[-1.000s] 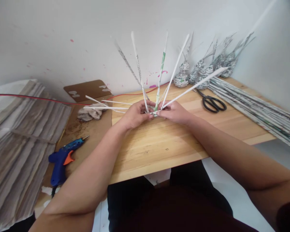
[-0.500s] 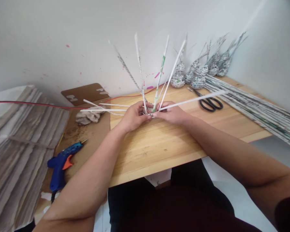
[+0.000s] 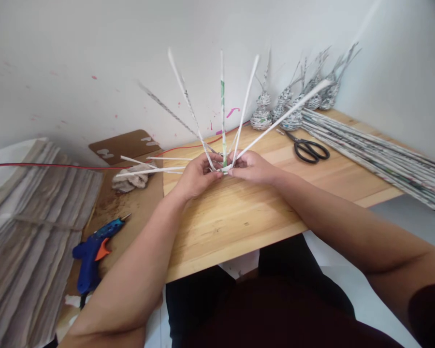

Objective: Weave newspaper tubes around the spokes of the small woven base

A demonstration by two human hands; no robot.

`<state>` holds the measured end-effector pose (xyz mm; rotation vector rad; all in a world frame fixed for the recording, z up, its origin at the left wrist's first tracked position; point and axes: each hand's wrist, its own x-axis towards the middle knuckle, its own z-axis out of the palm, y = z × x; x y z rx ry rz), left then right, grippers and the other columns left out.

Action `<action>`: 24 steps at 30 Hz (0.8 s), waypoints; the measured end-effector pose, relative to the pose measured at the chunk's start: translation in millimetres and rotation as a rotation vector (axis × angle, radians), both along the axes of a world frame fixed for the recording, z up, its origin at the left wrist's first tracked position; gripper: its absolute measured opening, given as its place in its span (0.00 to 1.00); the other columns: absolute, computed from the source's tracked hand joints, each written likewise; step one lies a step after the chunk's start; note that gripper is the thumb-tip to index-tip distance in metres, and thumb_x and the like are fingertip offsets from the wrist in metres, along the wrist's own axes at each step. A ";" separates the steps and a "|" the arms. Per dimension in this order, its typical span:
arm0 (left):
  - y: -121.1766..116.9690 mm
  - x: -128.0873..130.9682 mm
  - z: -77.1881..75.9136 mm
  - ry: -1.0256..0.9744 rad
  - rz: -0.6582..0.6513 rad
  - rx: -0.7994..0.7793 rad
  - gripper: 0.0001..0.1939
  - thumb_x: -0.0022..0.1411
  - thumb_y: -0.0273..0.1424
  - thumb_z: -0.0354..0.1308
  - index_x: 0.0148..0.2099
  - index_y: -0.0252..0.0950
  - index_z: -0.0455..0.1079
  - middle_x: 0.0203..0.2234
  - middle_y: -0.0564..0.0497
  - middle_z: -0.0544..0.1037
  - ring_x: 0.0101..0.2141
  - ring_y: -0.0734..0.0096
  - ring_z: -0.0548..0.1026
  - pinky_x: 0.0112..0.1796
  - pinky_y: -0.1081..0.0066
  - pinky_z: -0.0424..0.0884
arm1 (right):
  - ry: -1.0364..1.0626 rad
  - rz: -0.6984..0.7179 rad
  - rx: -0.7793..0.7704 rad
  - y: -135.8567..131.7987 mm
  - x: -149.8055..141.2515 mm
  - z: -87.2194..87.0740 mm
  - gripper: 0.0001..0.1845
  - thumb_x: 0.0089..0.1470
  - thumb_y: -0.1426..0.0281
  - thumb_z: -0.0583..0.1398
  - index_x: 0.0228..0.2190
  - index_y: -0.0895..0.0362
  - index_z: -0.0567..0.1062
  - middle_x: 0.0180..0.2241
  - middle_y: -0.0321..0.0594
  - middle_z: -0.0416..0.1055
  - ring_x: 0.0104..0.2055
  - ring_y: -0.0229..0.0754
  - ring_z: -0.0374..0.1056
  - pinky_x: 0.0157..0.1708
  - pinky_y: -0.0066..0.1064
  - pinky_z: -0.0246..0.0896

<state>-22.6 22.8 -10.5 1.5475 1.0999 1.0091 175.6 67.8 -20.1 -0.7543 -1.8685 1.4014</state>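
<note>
Between my hands is a small woven base of rolled newspaper strips (image 3: 224, 168), low over the wooden table. Several long paper strips fan out from it, some upright, some to the left; one has a green patch (image 3: 223, 94). My left hand (image 3: 199, 174) grips the base's left side, thumb at the near edge. On the right side my right hand (image 3: 252, 166) pinches the rim, and a white strip (image 3: 286, 114) slants up to the right past it. The fingertips behind the base are partly hidden.
Black scissors (image 3: 311, 149) and a bundle of paper rolls (image 3: 369, 154) lie at right. Several woven gourd shapes (image 3: 261, 113) stand by the wall. On the left are a blue glue gun (image 3: 94, 253), a rag (image 3: 130, 180), a cardboard piece (image 3: 121, 145) and stacked paper (image 3: 32, 232).
The woven base has turned to the left between my hands, so the upright strips lean further left. The white strip at right has swung up more steeply.
</note>
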 end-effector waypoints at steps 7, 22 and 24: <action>-1.4 1.8 -0.3 0.044 0.011 0.038 0.19 0.49 0.28 0.67 0.44 0.34 0.69 0.37 0.49 0.78 0.36 0.70 0.76 0.43 0.66 0.72 | -0.001 -0.052 0.027 -0.4 -3.2 -3.8 0.13 0.42 0.63 0.66 0.25 0.57 0.70 0.24 0.33 0.68 0.28 0.37 0.62 0.31 0.31 0.57; 3.1 -1.2 -5.3 0.069 0.024 0.142 0.17 0.52 0.29 0.67 0.45 0.35 0.71 0.35 0.50 0.78 0.36 0.69 0.75 0.41 0.69 0.70 | 0.149 -0.040 -0.008 -0.8 2.1 6.8 0.16 0.40 0.75 0.64 0.34 0.56 0.69 0.28 0.32 0.70 0.30 0.36 0.67 0.30 0.27 0.62; 2.7 0.7 -4.0 0.059 0.028 0.140 0.15 0.52 0.31 0.68 0.42 0.34 0.72 0.32 0.51 0.78 0.33 0.70 0.74 0.39 0.70 0.69 | 0.140 -0.048 -0.047 -0.4 3.8 10.6 0.15 0.41 0.76 0.62 0.35 0.56 0.70 0.28 0.34 0.71 0.29 0.36 0.67 0.26 0.26 0.62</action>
